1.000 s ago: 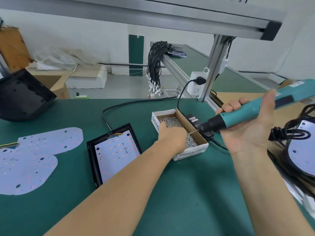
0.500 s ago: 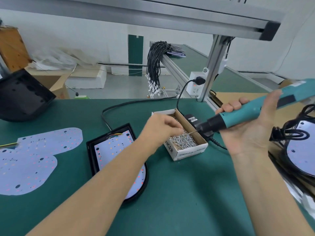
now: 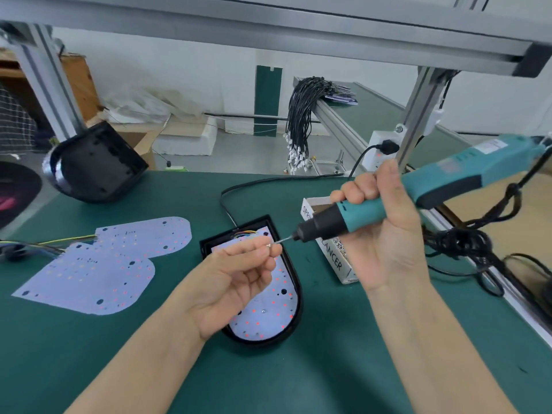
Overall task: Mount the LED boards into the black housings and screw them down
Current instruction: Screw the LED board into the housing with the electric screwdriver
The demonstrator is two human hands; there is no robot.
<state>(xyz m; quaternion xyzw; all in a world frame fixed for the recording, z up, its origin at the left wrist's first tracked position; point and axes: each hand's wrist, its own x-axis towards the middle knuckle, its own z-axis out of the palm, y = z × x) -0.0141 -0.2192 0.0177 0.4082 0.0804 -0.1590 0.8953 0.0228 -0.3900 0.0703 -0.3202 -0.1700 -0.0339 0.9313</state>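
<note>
Left hand (image 3: 236,282) has left the screw box (image 3: 334,258) and now pinches 1 screw (image 3: 269,245) at the bit of the electric screwdriver (image 3: 373,210), gripped by right hand (image 3: 385,234). LED board (image 3: 268,312) sits in black housing (image 3: 294,327) on counter (image 3: 298,377) below; fastening likely next.

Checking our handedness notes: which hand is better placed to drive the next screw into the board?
Right. The right hand grips the electric screwdriver, its bit meeting the screw pinched by the left hand above the LED board.
</note>
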